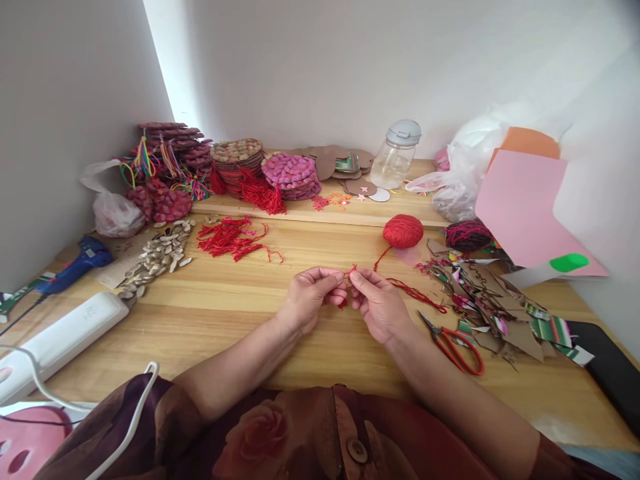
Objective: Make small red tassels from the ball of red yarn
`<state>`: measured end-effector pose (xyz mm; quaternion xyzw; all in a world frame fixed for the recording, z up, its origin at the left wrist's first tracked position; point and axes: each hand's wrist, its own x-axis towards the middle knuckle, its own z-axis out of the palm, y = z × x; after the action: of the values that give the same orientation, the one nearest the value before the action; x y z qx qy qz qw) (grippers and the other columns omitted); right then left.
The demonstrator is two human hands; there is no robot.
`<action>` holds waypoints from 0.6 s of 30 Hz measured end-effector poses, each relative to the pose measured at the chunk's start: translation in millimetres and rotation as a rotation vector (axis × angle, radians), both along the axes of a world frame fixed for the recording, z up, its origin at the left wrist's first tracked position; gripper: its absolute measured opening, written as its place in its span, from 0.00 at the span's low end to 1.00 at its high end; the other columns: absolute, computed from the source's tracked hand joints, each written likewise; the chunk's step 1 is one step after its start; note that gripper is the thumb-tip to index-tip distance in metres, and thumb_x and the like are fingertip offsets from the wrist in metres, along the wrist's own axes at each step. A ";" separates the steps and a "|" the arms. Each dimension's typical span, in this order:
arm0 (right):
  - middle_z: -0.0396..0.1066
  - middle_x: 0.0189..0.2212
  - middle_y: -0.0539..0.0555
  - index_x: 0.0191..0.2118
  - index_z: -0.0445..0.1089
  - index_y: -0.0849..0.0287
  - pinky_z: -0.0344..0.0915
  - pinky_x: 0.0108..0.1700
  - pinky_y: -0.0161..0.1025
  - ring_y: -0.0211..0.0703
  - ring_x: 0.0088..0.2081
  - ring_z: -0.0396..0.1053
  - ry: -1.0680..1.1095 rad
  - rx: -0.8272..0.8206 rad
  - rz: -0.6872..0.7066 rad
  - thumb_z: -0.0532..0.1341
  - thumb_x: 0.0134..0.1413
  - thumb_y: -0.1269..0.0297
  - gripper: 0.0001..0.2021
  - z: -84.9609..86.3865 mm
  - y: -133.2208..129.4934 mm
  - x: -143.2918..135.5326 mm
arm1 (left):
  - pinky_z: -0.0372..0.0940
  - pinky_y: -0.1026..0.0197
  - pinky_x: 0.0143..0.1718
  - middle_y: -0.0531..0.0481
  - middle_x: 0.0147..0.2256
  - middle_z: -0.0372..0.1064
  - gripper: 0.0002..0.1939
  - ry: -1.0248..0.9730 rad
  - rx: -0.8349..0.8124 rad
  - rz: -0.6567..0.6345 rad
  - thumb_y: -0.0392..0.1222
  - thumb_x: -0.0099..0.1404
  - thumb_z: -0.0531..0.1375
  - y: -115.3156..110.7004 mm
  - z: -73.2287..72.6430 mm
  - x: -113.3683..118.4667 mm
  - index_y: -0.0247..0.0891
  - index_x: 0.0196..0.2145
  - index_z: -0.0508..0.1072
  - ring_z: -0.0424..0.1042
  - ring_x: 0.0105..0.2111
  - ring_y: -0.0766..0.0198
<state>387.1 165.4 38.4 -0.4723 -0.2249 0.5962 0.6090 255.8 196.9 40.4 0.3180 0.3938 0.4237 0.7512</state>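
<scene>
Both hands' fingers (327,283) (367,283) pinch nearly closed on red thread (353,270) above the desk (210,340), I see.

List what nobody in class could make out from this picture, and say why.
All in the head view:
- How the red yarn is looped: too small, covered by fingertips of the left hand and right hand.
- The power strip's far end: cut off by the left edge.
- The black object's near side: under scraps.
</scene>
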 end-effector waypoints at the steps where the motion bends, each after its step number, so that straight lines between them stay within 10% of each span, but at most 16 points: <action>1: 0.67 0.25 0.46 0.28 0.73 0.58 0.54 0.23 0.32 0.32 0.24 0.60 -0.002 0.021 -0.016 0.73 0.38 0.61 0.12 0.6 -0.3 -0.5 | 0.66 0.71 0.23 0.49 0.24 0.74 0.15 -0.007 -0.018 0.007 0.42 0.49 0.71 0.8 -0.3 0.0 0.30 0.30 0.74 0.70 0.21 0.72; 14: 0.73 0.34 0.51 0.32 0.72 0.55 0.63 0.27 0.35 0.36 0.29 0.66 -0.365 0.254 -0.015 0.67 0.49 0.63 0.05 -1.4 -4.0 -3.3 | 0.65 0.73 0.23 0.51 0.23 0.72 0.12 -0.048 -0.106 0.085 0.38 0.51 0.70 6.7 0.0 0.1 0.31 0.30 0.73 0.68 0.20 0.75; 18: 0.74 0.39 0.53 0.34 0.73 0.54 0.69 0.42 0.41 0.44 0.41 0.71 -0.607 0.407 -0.003 0.64 0.54 0.65 0.01 2.7 -7.5 0.3 | 0.66 0.70 0.23 0.51 0.24 0.73 0.15 0.014 -0.009 0.052 0.43 0.51 0.71 6.1 -3.1 0.7 0.31 0.30 0.72 0.69 0.21 0.72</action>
<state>387.4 157.9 41.1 -0.4970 -0.5089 0.3711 0.5968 256.5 203.0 37.3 0.3076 0.4091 0.4389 0.7385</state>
